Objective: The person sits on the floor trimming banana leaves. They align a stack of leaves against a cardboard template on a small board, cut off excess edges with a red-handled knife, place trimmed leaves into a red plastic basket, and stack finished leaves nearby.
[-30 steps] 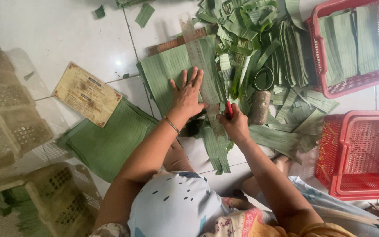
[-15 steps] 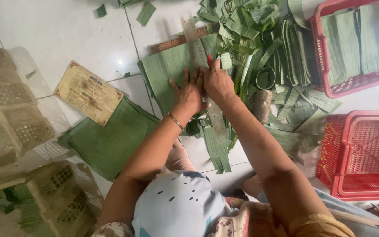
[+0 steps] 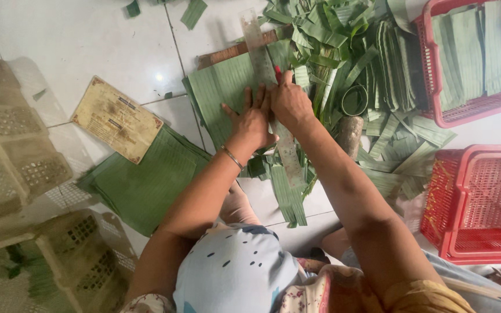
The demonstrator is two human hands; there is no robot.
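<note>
Hands together — left hand (image 3: 251, 120) flat on ruler (image 3: 269, 75), right hand (image 3: 290, 102) gripping red knife (image 3: 277, 74).

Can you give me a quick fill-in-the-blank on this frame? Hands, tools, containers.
1. The left hand presses flat on a long metal ____ laid over the green leaf sheet.
2. The right hand grips a tool with a ____ handle beside the ruler.
3. The upper red basket holds stacked cut ____.
4. The tan card lies on the white ____ floor.

Missing words: ruler; red; leaves; tile
</note>
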